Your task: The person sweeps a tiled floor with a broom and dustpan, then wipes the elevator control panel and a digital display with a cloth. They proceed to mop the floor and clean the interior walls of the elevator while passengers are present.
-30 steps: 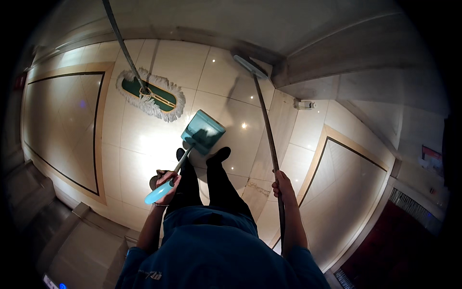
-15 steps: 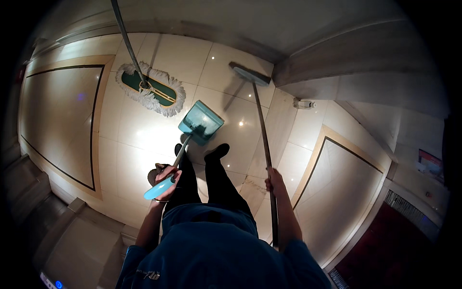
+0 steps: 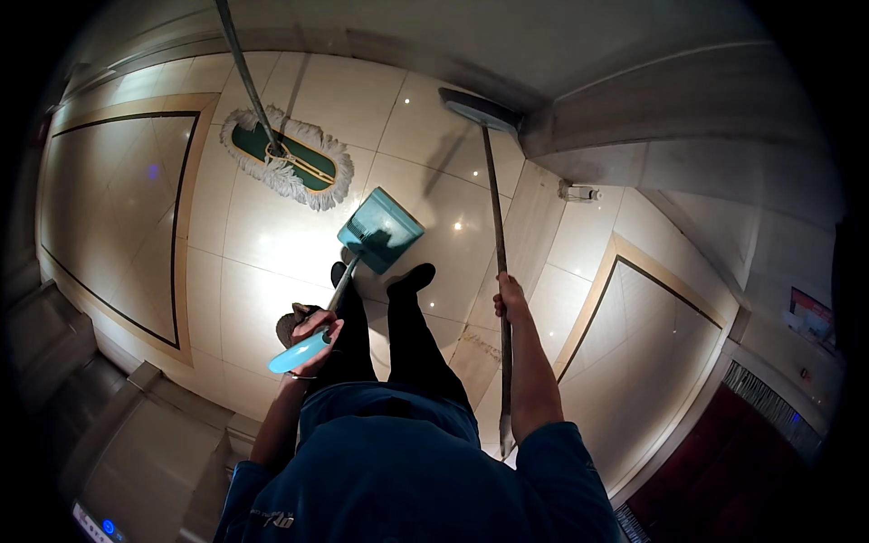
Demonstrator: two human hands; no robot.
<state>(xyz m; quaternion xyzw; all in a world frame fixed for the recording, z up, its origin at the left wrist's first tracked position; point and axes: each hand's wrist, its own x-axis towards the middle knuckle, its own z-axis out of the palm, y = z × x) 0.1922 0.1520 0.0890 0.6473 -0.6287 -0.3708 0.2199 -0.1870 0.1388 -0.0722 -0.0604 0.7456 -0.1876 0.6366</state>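
My left hand [image 3: 317, 337] is closed around the grip of a long-handled dustpan [image 3: 391, 223], whose light-blue handle end [image 3: 297, 355] sticks out below the fingers. The teal pan rests on the floor just ahead of my shoes. Something dark and brownish [image 3: 288, 326] shows beside that hand; its kind is unclear. My right hand [image 3: 511, 299] is wrapped round the pole of a broom [image 3: 494, 199], held out to the right. Its grey head [image 3: 480, 110] is by the foot of the far wall, near the corner; whether it touches the floor I cannot tell.
A dust mop [image 3: 308, 172] with a green plate and white fringe lies on the tiles ahead left, its pole rising toward the far wall [image 3: 398, 27]. A small whitish object [image 3: 579, 193] sits by the right-hand ledge. A dark red mat [image 3: 724, 462] lies at lower right.
My right hand has moved forward and the broom with it; the broom head has shifted away from me, closer to the wall and corner. The left hand and dustpan are almost unchanged.
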